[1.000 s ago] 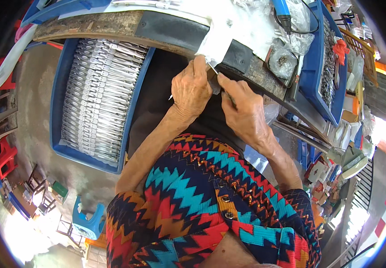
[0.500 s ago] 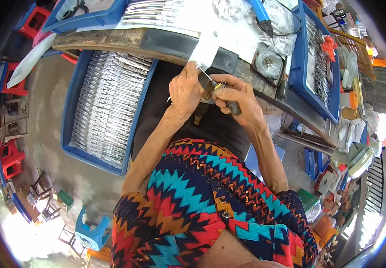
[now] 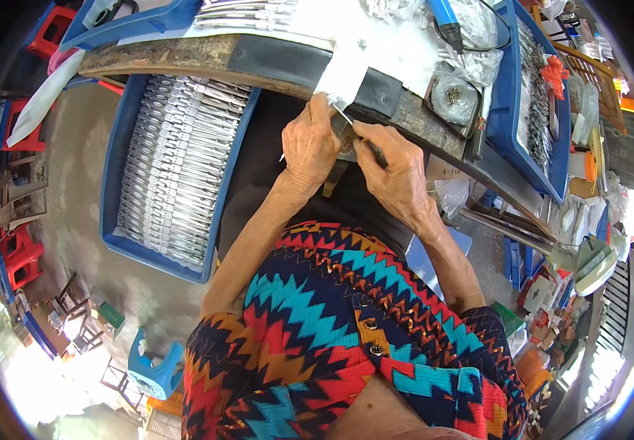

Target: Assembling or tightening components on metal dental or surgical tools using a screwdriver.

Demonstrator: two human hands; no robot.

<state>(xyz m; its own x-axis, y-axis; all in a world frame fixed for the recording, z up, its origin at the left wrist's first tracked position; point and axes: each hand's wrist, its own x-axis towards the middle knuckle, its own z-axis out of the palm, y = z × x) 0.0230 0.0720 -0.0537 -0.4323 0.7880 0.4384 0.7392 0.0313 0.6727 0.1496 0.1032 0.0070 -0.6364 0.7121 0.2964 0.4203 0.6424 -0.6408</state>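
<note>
Left hand (image 3: 310, 147) and right hand (image 3: 394, 172) — both closed on a small metal piece (image 3: 345, 139) at the workbench edge (image 3: 273, 66) — blue tray of metal parts (image 3: 174, 172) at left.

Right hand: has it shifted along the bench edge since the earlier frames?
No. The right hand stays at the black bench edge below the white strip, beside the left hand; only the camera shifted.

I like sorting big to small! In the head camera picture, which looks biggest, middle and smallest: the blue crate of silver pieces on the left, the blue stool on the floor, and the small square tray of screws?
1. Blue crate.
2. Blue stool.
3. Tray of screws, though the fisheye lens makes ranking these last two unsure.
</note>
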